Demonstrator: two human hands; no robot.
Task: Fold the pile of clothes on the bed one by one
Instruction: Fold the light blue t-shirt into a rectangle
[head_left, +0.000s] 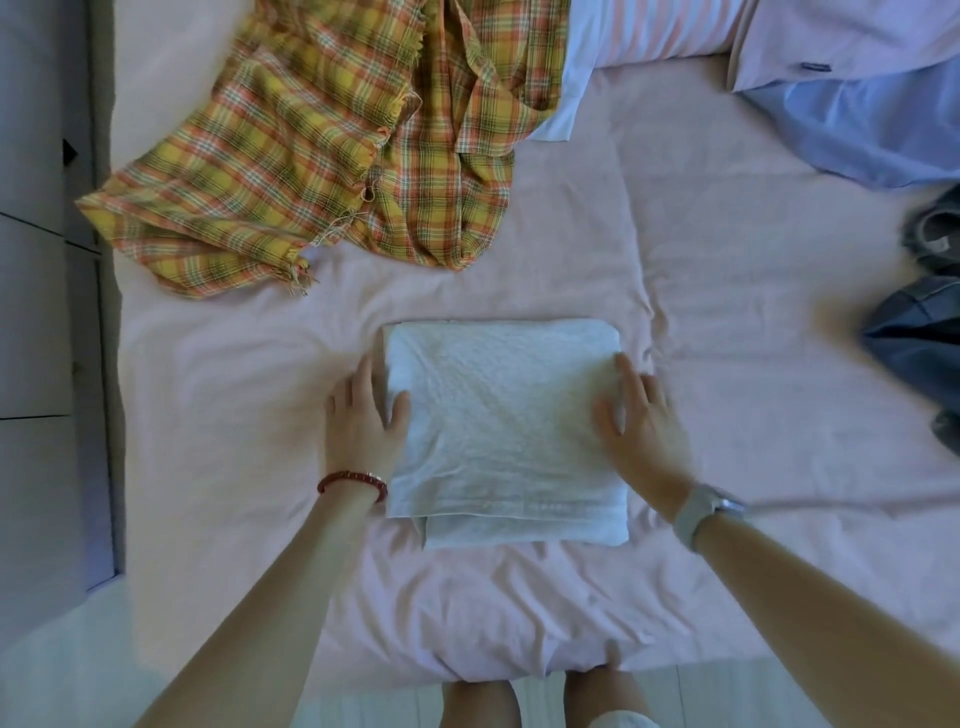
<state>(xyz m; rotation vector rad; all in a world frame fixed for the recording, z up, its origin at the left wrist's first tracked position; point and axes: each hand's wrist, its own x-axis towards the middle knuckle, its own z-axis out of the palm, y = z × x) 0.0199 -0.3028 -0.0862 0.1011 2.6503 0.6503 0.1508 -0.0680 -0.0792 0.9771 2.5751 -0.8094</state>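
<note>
With your left hand (363, 415) and right hand (641, 421) flat, fingers relaxed, on the folded white towel (498, 415) at frame centre, lift this soft, limp bundle from beneath its side edges.

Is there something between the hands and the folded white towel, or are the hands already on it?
Nothing visible stands in the way. The left hand rests at the left edge of the folded white towel, thumb on top, and the right hand lies flat on its right edge. The plaid cloth lies farther up the bed, apart.
</note>
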